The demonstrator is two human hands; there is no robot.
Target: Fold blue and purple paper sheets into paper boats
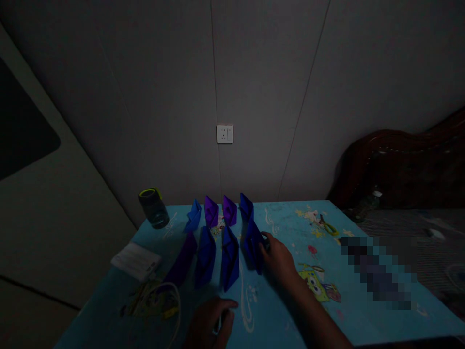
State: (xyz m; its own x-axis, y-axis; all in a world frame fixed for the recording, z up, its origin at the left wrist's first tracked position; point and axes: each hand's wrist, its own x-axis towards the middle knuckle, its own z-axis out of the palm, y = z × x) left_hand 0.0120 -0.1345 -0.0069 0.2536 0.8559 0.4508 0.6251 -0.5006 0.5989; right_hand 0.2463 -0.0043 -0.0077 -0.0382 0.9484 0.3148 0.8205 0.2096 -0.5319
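Note:
Folded paper boats stand in two rows on a blue patterned table (279, 310). At the right end of the front row, my right hand (278, 254) has its fingers on the side of a dark blue paper boat (253, 247). To its left are two more blue boats (230, 261) and a purple boat (182, 261). Behind them are a lighter blue boat (193, 216), two purple boats (211, 213) and a dark blue boat (246, 207). My left hand (210, 322) rests near the front edge, thumb and forefinger apart, with nothing visible between them.
A dark bottle (154, 209) stands at the back left, near a white paper packet (136, 261). A pale cable (178, 303) loops at the front left. Scissors (329, 227) with yellow-green handles lie at the back right. Behind the table is a wall with a socket (224, 134).

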